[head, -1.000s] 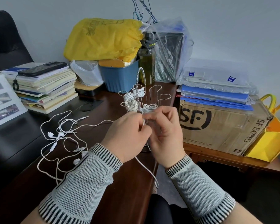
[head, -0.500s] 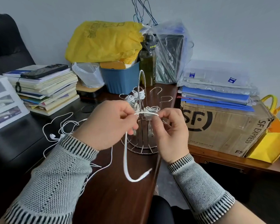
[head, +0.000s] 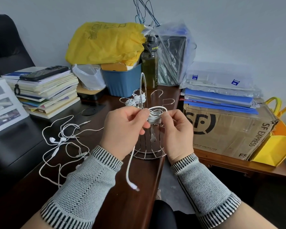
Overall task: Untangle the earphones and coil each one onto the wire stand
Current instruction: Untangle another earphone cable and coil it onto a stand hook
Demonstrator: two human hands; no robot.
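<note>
**A:** Entry, step in hand: winding a white cable [head: 157, 107] onto a near arm of the wire stand [head: 146, 152]. How was it best done?

**B:** Judged: each turn kept snug against the bundle [head: 153, 119] already on that arm, tension light, the loose tail fed through a little at a time so the plug [head: 133, 187] did not swing and snag the base ring.

**A:** Left hand [head: 122, 129]?

**B:** Fingers curled, thumb and forefinger pinched on the cable just left of the arm; the tail hung down from it, past the bench [head: 139, 209] edge.

**A:** Right hand [head: 177, 129]?

**B:** Fingers curled inward, tips together on the cable's far end of the loop, beside the bundle. Whether they also touched the wire arm could not be told.

**A:** Other stock?

**B:** Two coiled bundles [head: 135, 100] on the rear arms; two arms bare. Tangled earphones [head: 63, 141] lay on the bench to the left, well apart from the stand, not yet sorted.
</note>
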